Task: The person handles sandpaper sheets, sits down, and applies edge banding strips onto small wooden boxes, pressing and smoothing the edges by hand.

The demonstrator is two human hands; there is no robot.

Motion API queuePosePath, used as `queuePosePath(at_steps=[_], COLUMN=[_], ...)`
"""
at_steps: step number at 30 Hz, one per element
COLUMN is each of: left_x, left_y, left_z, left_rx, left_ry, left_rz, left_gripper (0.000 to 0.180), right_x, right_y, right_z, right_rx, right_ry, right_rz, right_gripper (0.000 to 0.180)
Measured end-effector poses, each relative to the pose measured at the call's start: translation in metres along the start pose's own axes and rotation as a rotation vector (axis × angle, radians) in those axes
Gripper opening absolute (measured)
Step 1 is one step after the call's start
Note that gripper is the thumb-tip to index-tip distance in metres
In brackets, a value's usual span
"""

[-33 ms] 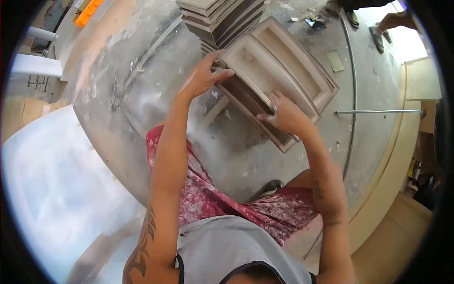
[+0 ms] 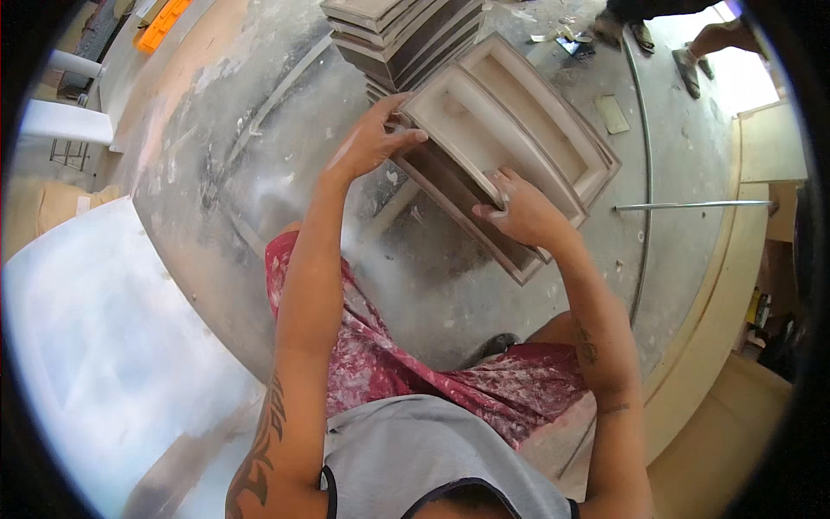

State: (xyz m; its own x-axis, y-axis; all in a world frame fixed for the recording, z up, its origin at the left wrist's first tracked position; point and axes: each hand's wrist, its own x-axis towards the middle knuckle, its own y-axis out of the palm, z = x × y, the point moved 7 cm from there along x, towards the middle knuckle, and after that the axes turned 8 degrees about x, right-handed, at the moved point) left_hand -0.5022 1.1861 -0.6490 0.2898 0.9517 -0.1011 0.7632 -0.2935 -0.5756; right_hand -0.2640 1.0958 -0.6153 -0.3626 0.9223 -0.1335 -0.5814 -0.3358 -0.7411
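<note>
Left hand (image 2: 370, 143) (left corner) and right hand (image 2: 529, 212) (near rim) hold a beige, shallow rectangular, wood-like tray (image 2: 474, 123) at far centre; light, even pressure should best protect its edges.

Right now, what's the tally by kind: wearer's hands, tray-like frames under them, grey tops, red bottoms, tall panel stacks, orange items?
Left hand and right hand: 2
Tray-like frames: overlapping, uncounted
Grey top: 1
Red bottoms: 1
Tall panel stack: 1
Orange item: 1
Total counted: 6
</note>
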Motion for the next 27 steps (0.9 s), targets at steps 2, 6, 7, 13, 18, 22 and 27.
queuePosePath(at_steps=[2,6,7,13,18,22,27], left_x=[0.006,0.013,0.011,0.022,0.009,-0.008,-0.01], left_y=[0.0,0.016,0.016,0.003,-0.008,-0.024,-0.025], left_z=[0.01,0.013,0.022,0.029,0.003,-0.035,-0.05], left_rx=[-0.129,-0.134,-0.148,-0.313,-0.031,0.246,0.357], left_ry=[0.091,0.078,0.06,0.14,0.167,0.408,0.427], left_rz=[0.004,0.043,0.028,0.096,-0.008,-0.229,-0.316], left_gripper=[0.069,0.058,0.052,0.041,0.034,0.031,0.025], right_x=[0.004,-0.001,0.001,0.004,0.001,0.001,0.007], right_y=[0.012,0.015,0.014,0.009,0.015,0.014,0.014], right_z=[-0.003,-0.024,-0.02,-0.011,-0.02,-0.013,-0.013], right_rx=[-0.002,-0.029,-0.027,0.031,0.072,0.109,0.115], right_ry=[0.042,0.09,0.091,0.067,0.013,-0.023,-0.044], right_rz=[0.26,0.251,0.244,0.321,0.215,0.227,0.257], right_gripper=[0.063,0.066,0.066,0.067,0.054,0.053,0.055])
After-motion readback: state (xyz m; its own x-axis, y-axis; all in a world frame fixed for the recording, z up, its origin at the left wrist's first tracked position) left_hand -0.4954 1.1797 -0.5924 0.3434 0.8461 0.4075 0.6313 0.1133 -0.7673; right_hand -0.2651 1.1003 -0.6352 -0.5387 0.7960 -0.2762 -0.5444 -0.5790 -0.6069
